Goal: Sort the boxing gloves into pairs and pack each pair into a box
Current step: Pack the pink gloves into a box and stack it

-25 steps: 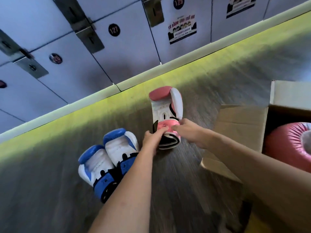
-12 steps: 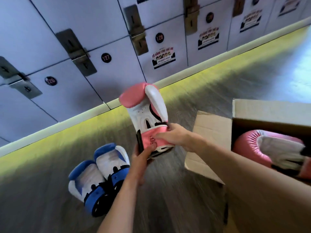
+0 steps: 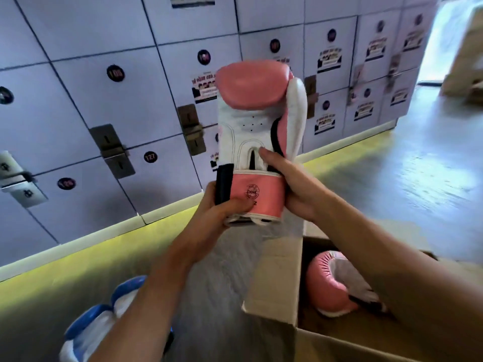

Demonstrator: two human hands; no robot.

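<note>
Closest to me, low on my right, the open cardboard box (image 3: 277, 278) holds one pink glove (image 3: 332, 286) lying on its side, partly hidden by my right forearm. Low on my left, two blue-and-white gloves (image 3: 91, 330) lie together on the floor (image 3: 418, 178), outside the box and partly behind my left arm.

Above the box's near flap I hold the second pink-and-white glove (image 3: 251, 121) upright, palm side facing me and pink tip up. My left hand (image 3: 219, 212) grips the pink cuff from below, thumb pressed across it beside the loose black strap (image 3: 224, 186). My right hand (image 3: 298, 189) wraps the cuff's right edge, thumb on the white palm by the slit.

Beyond the glove stands a wall of numbered lockers (image 3: 104, 100). Another cardboard box (image 3: 465, 61) sits far right.
</note>
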